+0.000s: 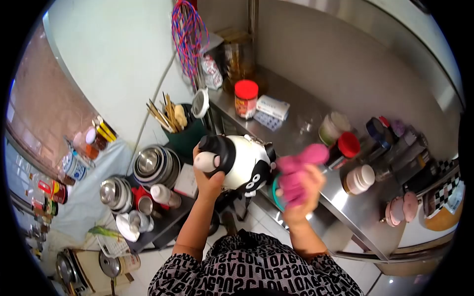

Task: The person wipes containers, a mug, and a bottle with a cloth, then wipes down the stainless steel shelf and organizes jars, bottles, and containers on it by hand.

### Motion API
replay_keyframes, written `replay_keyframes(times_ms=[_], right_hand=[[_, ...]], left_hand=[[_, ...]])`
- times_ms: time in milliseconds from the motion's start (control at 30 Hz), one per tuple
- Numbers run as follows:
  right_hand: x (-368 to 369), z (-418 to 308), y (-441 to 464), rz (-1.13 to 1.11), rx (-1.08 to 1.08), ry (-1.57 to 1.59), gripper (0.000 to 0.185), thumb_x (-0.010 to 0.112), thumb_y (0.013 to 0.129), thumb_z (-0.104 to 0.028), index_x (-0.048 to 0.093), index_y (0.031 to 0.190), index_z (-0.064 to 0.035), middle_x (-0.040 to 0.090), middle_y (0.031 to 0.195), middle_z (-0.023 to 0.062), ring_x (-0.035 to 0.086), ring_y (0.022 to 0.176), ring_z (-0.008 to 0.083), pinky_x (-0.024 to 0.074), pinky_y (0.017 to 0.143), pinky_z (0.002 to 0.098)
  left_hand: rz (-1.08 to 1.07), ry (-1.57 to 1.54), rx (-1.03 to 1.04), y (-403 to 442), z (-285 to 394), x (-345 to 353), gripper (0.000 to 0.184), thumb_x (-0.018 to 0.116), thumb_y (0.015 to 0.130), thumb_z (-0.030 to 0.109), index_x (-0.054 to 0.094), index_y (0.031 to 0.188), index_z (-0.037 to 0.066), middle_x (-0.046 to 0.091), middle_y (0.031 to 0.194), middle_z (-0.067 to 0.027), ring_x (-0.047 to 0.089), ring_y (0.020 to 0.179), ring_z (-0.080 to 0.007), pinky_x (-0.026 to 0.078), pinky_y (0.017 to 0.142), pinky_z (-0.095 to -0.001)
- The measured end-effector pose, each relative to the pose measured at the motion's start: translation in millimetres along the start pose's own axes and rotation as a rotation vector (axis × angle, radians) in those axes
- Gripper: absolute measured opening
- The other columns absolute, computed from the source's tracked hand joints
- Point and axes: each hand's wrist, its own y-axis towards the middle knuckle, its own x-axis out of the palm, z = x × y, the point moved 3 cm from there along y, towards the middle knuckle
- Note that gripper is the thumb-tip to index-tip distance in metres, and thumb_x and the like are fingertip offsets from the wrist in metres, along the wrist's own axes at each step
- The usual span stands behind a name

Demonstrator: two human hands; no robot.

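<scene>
My left hand [211,183] is wrapped round the black top end of a white and black water bottle [237,160] with a cartoon eye face. The bottle lies tilted on its side in the air, in front of the steel counter. To its right, my right hand [307,195] is closed on a bunched pink cloth [292,183]; both are smeared by motion. The cloth is close to the bottle's far end, and I cannot tell whether they touch. Behind the cloth shows part of a teal round rim [277,192].
Along the steel counter [340,197] stand a red-lidded jar [246,98], a white box [273,107], another red-lidded jar [345,148] and a white-lidded jar [359,178]. At left are stacked steel bowls [157,165], a dark green utensil bin [190,140] and a white bottle [165,196].
</scene>
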Motion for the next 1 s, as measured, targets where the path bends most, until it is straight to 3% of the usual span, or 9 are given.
replay_keyframes(times_ms=[33,100,233,433,633,767,900,967,1000], right_hand=[[5.5,-23.3,4.5,-0.278,-0.158,-0.059,0.050,0.069,0.084,-0.027,0.057,0.128,-0.0062,0.053,0.131,0.0168,0.055,0.111,0.0305,0.0389,0.100,0.0494],[31.1,-39.1,-5.6,-0.737,0.058,-0.242,0.067,0.076,0.075,-0.032,0.053,0.136,-0.0140,0.050,0.138,0.0173,0.051,0.120,0.0368,0.0362,0.102,0.0533],[27.9,-31.0,0.8,-0.606,-0.037,-0.208,0.073,0.078,0.072,-0.032,0.050,0.139,-0.0191,0.050,0.137,0.0168,0.047,0.127,0.0390,0.0385,0.102,0.0501],[5.7,50.8,-38.8,-0.640,1.014,0.675,0.058,0.045,0.097,-0.048,0.048,0.136,-0.0045,0.053,0.134,0.0191,0.052,0.124,0.0362,0.0389,0.103,0.0362],[-8.5,-16.5,-64.4,-0.456,0.437,-0.063,0.048,0.050,0.096,-0.035,0.055,0.126,0.0009,0.053,0.133,0.0224,0.050,0.125,0.0397,0.0396,0.102,0.0440],[34.8,-87.2,-99.9,-0.640,0.042,-0.386,0.061,0.072,0.071,-0.025,0.058,0.126,-0.0019,0.039,0.149,0.0207,0.033,0.138,0.0460,0.0284,0.109,0.0609],[78.5,-97.1,-114.7,-0.739,-0.017,-0.449,0.067,0.067,0.075,-0.027,0.051,0.136,-0.0053,0.034,0.152,0.0194,0.026,0.141,0.0480,0.0265,0.109,0.0626],[90.4,-93.7,-78.7,-0.563,0.228,-0.222,0.080,0.071,0.075,-0.034,0.041,0.145,-0.0076,0.031,0.154,0.0186,0.027,0.141,0.0451,0.0257,0.110,0.0620],[95.0,-86.7,-66.9,-0.593,0.236,-0.213,0.075,0.061,0.084,-0.035,0.034,0.148,-0.0084,0.034,0.152,0.0212,0.032,0.139,0.0428,0.0294,0.111,0.0531]], left_hand=[[0.015,0.084,0.018,-13.8,-1.6,4.2,0.094,0.087,0.065,0.041,0.038,0.135,0.002,0.055,0.125,-0.0148,0.058,0.111,-0.0226,0.047,0.098,-0.0350],[0.184,0.068,-0.261,-36.6,4.7,24.4,0.080,0.083,0.069,0.013,0.040,0.135,0.002,0.057,0.118,-0.0111,0.060,0.103,-0.0187,0.049,0.092,-0.0309],[0.240,0.070,-0.404,-65.0,1.8,15.9,0.079,0.084,0.069,0.014,0.041,0.134,0.003,0.059,0.115,-0.0095,0.061,0.101,-0.0164,0.050,0.091,-0.0309],[-0.043,0.138,-0.359,-97.4,8.8,36.7,0.088,0.083,0.067,0.035,0.041,0.135,-0.002,0.058,0.113,-0.0078,0.058,0.102,-0.0168,0.046,0.092,-0.0292],[0.012,0.107,-0.620,-103.7,-9.3,17.5,0.074,0.078,0.074,0.025,0.042,0.133,-0.001,0.057,0.114,-0.0094,0.058,0.102,-0.0175,0.046,0.092,-0.0300],[0.156,0.497,-0.425,-94.0,-14.1,-28.8,0.062,0.076,0.076,0.017,0.046,0.127,-0.002,0.060,0.108,-0.0097,0.058,0.097,-0.0169,0.048,0.087,-0.0298],[-0.001,0.163,-0.428,-84.6,-0.8,-69.0,0.063,0.074,0.076,0.014,0.045,0.130,-0.001,0.060,0.111,-0.0103,0.059,0.099,-0.0179,0.048,0.089,-0.0313],[0.019,0.196,-0.446,-85.0,12.2,-77.7,0.063,0.073,0.077,0.011,0.043,0.131,-0.001,0.060,0.112,-0.0098,0.060,0.100,-0.0184,0.048,0.090,-0.0309],[0.013,0.216,-0.525,-83.1,24.8,-77.0,0.064,0.074,0.078,0.009,0.042,0.133,0.000,0.060,0.113,-0.0097,0.060,0.101,-0.0188,0.048,0.091,-0.0306]])
